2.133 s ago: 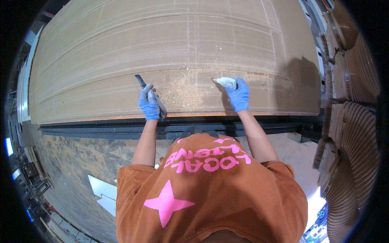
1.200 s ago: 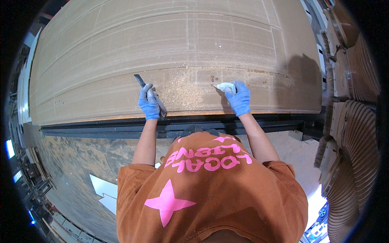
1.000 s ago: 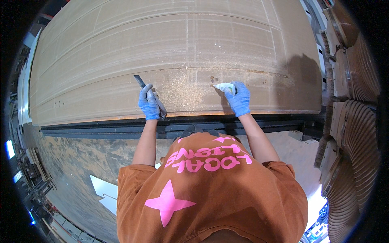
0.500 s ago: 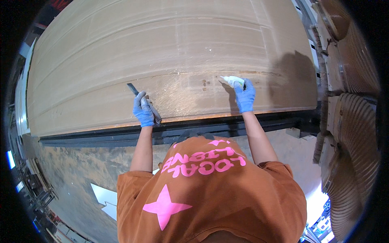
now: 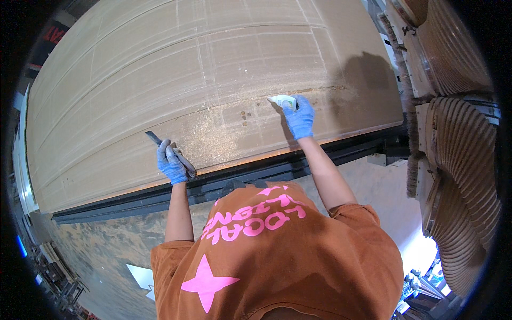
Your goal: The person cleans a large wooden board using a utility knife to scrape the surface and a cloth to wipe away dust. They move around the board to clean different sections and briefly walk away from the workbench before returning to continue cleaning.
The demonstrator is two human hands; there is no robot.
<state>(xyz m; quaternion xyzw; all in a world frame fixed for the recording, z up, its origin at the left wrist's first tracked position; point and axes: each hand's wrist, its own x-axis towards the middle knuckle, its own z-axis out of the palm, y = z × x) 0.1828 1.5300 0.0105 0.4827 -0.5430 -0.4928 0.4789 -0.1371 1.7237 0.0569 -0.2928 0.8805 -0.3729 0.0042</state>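
In my gloved left hand [image 5: 172,162], fingers are closed round a dark flat-bladed scraper [image 5: 153,137]; its blade points away to the far left, over the board. The dark, rounded rear part shows beside my palm. My gloved right hand [image 5: 300,118] grips a small white squeeze bottle [image 5: 286,101]. The bottle lies nearly level, its narrow nozzle pointing left, just above a seam. Whether the nozzle touches the surface I cannot tell. Beneath both hands spreads a large brown board [image 5: 128,101], with several dark spots [image 5: 244,118] left of the bottle.
Pale sawdust [image 5: 210,133] is scattered between my hands. Grooves and scratched lines cross the board. A black rail [image 5: 229,184] runs along its near edge. Ribbed brown hoses [image 5: 466,138] and a brush strip [image 5: 408,112] stand at the right. White pieces [image 5: 141,276] lie on the dusty floor.
The view has turned and shifted, so the board and both hands sit farther left in it. Both hands keep their holds, with little visible movement against the board.
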